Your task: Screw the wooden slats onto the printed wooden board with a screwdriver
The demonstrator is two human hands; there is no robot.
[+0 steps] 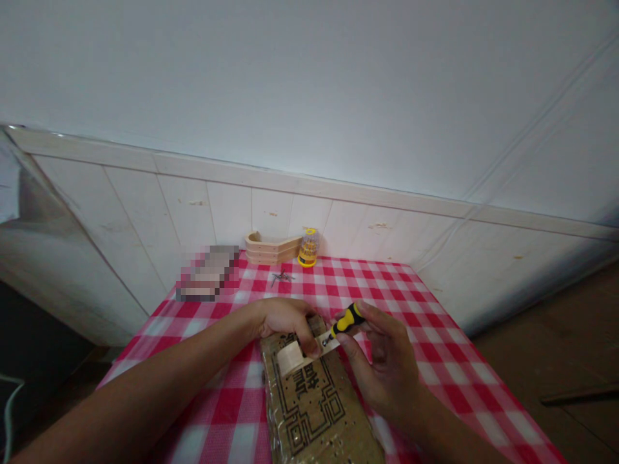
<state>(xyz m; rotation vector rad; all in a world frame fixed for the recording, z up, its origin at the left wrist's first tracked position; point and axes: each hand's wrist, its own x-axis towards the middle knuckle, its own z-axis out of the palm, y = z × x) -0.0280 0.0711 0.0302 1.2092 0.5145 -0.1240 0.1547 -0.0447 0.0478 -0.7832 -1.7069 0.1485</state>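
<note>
My right hand (387, 354) is closed around a yellow and black screwdriver (347, 321), tilted with its tip down at a pale wooden piece (291, 357). That piece has a curved end and lies on a brown cardboard box (324, 432) printed with dark characters and line patterns. With thumb and fingers, my left hand (290, 322) grips the wooden piece and presses it against the box. The screwdriver's tip is at the piece's right end; whether a screw is under it is too small to tell.
Behind my hands, small dark screws (283, 278) lie in a pile on the red checked tablecloth (382, 277). Stacked curved wooden pieces (273, 250) and a yellow-based clear bit case (308, 248) stand by the wall. A blurred-out flat object (207, 274) lies at the left.
</note>
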